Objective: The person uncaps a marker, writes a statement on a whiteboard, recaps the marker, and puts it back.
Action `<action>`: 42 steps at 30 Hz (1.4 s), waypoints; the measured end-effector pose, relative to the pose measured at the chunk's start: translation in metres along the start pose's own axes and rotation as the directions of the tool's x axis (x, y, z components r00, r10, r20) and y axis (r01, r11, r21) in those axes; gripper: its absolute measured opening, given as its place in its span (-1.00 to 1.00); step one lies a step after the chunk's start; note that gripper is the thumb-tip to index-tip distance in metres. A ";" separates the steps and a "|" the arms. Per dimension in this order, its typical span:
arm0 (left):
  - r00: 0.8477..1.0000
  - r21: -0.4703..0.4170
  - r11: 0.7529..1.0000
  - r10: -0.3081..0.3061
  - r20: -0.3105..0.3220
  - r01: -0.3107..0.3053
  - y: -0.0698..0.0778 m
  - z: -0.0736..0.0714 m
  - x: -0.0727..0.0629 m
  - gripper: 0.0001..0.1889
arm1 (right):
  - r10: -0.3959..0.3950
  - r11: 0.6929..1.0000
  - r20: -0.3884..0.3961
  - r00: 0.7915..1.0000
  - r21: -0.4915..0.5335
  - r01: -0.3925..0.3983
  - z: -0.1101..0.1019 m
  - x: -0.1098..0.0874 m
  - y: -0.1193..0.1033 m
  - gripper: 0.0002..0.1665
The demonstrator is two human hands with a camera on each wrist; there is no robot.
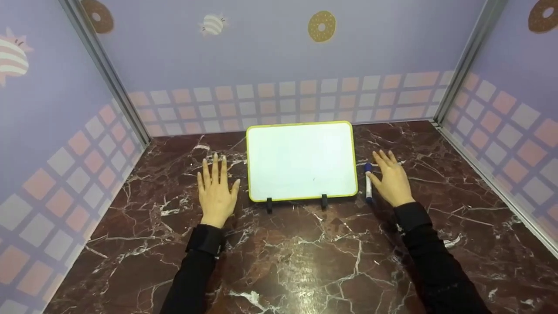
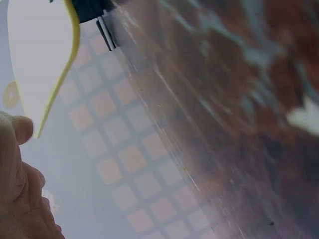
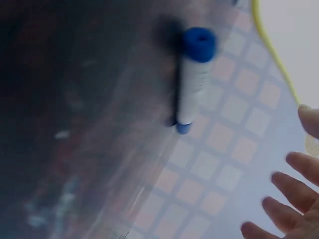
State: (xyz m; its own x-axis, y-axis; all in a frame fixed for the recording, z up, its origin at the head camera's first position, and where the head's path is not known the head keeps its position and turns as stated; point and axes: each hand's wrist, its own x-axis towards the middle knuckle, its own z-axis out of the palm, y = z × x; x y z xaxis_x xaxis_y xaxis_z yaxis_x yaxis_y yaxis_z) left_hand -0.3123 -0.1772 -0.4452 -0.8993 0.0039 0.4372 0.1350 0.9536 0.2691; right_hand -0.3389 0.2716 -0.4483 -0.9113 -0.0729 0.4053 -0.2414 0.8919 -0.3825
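A small whiteboard (image 1: 301, 161) with a yellow rim leans back on two black stand feet (image 1: 324, 201). Left of it, my left hand (image 1: 216, 194) is spread with straight fingers and holds nothing. My right hand (image 1: 393, 181) is on the other side, its fingers extended and its palm free of anything. Between that hand and the board lies a white marker (image 1: 369, 186) with blue ends; in the head view the thumb overlaps its upper part. The right wrist view shows the marker (image 3: 193, 92) apart from the spread fingers (image 3: 294, 194).
A dark red marbled table (image 1: 301, 257) with pale veins spreads beneath both hands. Purple panels (image 1: 270, 52) with pink and white squares close off the back and both sides, with metal posts (image 1: 466, 61) at the corners.
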 end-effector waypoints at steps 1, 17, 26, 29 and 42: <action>1.000 -0.001 1.000 0.001 -0.007 -0.001 -0.001 0.000 0.000 -0.26 | 0.001 1.000 0.011 1.000 -0.022 -0.001 0.001 0.000 0.001 -0.19; 0.997 0.018 0.998 -0.061 0.037 0.060 -0.014 -0.003 0.006 -0.22 | 0.052 0.990 0.173 0.984 -0.139 -0.028 0.008 0.003 0.002 0.01; 0.998 0.018 0.998 -0.066 0.023 0.066 -0.015 -0.003 0.005 -0.22 | 0.139 0.968 0.240 0.961 -0.236 -0.081 0.008 0.008 -0.006 0.18; 0.997 0.021 0.997 -0.073 0.036 0.072 -0.015 -0.004 0.006 -0.22 | 0.141 0.959 0.232 0.962 -0.274 -0.075 0.008 0.011 -0.009 0.07; 0.995 0.019 0.996 -0.086 0.051 0.085 -0.015 -0.005 0.007 -0.21 | 0.142 0.953 0.218 0.966 -0.295 -0.074 0.021 0.021 -0.022 -0.54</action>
State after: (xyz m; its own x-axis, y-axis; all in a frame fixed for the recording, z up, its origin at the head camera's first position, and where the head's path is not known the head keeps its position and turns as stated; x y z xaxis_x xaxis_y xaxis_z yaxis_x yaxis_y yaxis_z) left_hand -0.3183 -0.1931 -0.4417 -0.9275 -0.0628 0.3686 0.0502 0.9559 0.2893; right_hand -0.3597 0.2413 -0.4491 -0.9868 -0.0409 0.1564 -0.0647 0.9866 -0.1497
